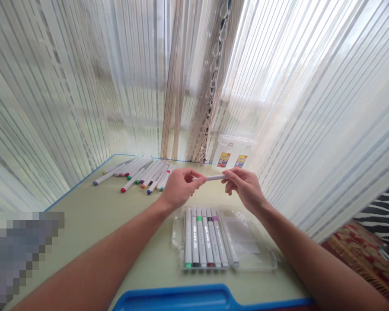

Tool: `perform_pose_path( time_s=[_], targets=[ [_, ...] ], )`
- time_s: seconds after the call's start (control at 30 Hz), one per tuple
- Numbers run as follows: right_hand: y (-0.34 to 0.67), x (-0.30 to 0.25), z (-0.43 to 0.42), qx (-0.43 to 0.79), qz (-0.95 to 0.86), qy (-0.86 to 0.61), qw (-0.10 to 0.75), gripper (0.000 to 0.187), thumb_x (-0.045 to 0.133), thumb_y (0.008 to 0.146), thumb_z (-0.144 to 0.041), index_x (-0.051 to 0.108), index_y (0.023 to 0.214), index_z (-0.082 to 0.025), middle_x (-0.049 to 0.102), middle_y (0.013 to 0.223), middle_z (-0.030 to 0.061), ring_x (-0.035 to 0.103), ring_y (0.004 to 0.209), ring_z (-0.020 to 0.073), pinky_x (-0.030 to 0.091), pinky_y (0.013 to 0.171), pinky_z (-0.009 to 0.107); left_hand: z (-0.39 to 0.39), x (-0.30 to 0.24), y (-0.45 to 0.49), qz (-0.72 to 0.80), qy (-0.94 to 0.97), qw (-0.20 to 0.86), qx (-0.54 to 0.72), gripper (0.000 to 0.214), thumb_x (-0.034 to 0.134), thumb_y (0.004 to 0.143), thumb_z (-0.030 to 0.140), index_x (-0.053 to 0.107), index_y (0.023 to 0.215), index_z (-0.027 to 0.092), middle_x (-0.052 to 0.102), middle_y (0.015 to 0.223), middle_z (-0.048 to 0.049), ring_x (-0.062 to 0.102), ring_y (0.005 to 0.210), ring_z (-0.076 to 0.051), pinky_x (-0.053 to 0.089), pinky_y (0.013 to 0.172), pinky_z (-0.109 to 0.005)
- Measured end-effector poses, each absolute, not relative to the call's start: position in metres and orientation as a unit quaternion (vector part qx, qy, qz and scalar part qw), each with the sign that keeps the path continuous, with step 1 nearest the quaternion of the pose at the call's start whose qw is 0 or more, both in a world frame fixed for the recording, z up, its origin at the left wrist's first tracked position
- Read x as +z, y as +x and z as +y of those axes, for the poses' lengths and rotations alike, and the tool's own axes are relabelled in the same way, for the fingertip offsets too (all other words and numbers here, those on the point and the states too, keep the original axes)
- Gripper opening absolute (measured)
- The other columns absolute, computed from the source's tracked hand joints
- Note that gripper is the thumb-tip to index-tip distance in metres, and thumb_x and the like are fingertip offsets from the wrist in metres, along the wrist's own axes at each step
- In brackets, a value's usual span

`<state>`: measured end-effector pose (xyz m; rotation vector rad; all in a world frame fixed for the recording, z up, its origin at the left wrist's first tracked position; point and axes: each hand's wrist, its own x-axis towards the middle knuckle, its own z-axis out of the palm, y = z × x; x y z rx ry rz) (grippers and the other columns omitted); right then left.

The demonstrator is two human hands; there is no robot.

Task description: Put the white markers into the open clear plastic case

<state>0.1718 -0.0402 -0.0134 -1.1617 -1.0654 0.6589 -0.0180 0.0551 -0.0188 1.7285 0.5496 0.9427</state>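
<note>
Both my hands hold one white marker (215, 177) level above the table. My left hand (180, 186) pinches its left end and my right hand (244, 185) pinches its right end, fingers closed on it. Below them lies an open clear plastic case (246, 242) with several white markers (205, 237) side by side in its left half. A loose row of several more markers (139, 172) with coloured caps lies at the far left of the pale green table (110, 216).
Sheer striped curtains (311, 108) hang close round the table on three sides. Two clear containers (232, 153) with colourful labels stand at the back. A blue tray edge (175, 298) lies at the near side. A patterned rug (366, 250) shows at right.
</note>
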Motion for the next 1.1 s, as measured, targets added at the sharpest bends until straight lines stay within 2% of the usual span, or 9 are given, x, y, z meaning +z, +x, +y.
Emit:
perform_pose_path(
  time_s=[0.17, 0.3, 0.43, 0.67, 0.87, 1.1],
  targets=[
    [0.17, -0.012, -0.044, 0.324, -0.493, -0.493, 0.64, 0.029, 0.081, 0.075, -0.038, 0.066, 0.07, -0.014, 0.07, 0.06, 0.0047, 0.062, 0.04, 0.0129, 0.047, 0.035, 0.02, 0.056, -0.016, -0.02, 0.246, 0.724, 0.52, 0.379, 0.033, 0.078, 0.07, 0.043, 0.069, 0.079, 0.012, 0.055, 0.056, 0.0019, 0.045, 0.047, -0.008, 0.036, 0.042, -0.02],
    [0.165, -0.012, -0.046, 0.34, -0.513, -0.487, 0.62, 0.028, 0.083, 0.073, -0.037, 0.065, 0.071, -0.015, 0.071, 0.059, 0.0043, 0.063, 0.039, 0.0142, 0.048, 0.035, 0.022, 0.054, -0.013, -0.02, 0.237, 0.71, 0.551, 0.37, 0.033, 0.079, 0.069, 0.042, 0.063, 0.069, 0.013, 0.054, 0.055, 0.0021, 0.048, 0.047, -0.009, 0.04, 0.044, -0.021],
    [0.157, -0.013, -0.047, 0.321, -0.532, -0.512, 0.592, 0.032, 0.086, 0.067, -0.04, 0.067, 0.074, -0.015, 0.069, 0.057, 0.0029, 0.062, 0.041, 0.0139, 0.049, 0.036, 0.023, 0.051, -0.018, -0.019, 0.204, 0.743, 0.543, 0.334, 0.035, 0.075, 0.072, 0.046, 0.065, 0.074, 0.013, 0.063, 0.066, -0.0026, 0.052, 0.052, -0.011, 0.042, 0.045, -0.023],
    [0.155, -0.012, -0.048, 0.304, -0.539, -0.551, 0.56, 0.037, 0.088, 0.062, -0.043, 0.067, 0.072, -0.014, 0.059, 0.049, -0.0028, 0.052, 0.038, 0.0089, 0.042, 0.035, 0.019, 0.046, -0.024, -0.015, 0.187, 0.762, 0.542, 0.302, 0.034, 0.071, 0.077, 0.048, 0.068, 0.077, 0.014, 0.062, 0.066, -0.0026, 0.054, 0.056, -0.013, 0.043, 0.046, -0.023],
    [0.164, -0.012, -0.044, 0.311, -0.527, -0.525, 0.591, 0.032, 0.082, 0.071, -0.042, 0.069, 0.08, -0.014, 0.071, 0.065, 0.0036, 0.059, 0.042, 0.0112, 0.047, 0.039, 0.022, 0.054, -0.021, -0.016, 0.197, 0.744, 0.552, 0.321, 0.03, 0.068, 0.08, 0.042, 0.072, 0.082, 0.013, 0.063, 0.066, -0.0031, 0.049, 0.049, -0.01, 0.041, 0.046, -0.022],
    [0.166, -0.012, -0.043, 0.413, -0.487, -0.465, 0.613, 0.031, 0.076, 0.079, -0.043, 0.074, 0.095, -0.016, 0.076, 0.079, 0.0075, 0.063, 0.049, 0.0122, 0.049, 0.045, 0.024, 0.061, -0.017, -0.022, 0.23, 0.702, 0.564, 0.368, 0.029, 0.071, 0.078, 0.041, 0.072, 0.08, 0.012, 0.061, 0.063, -0.0018, 0.049, 0.047, -0.008, 0.041, 0.045, -0.022]
  ],
)
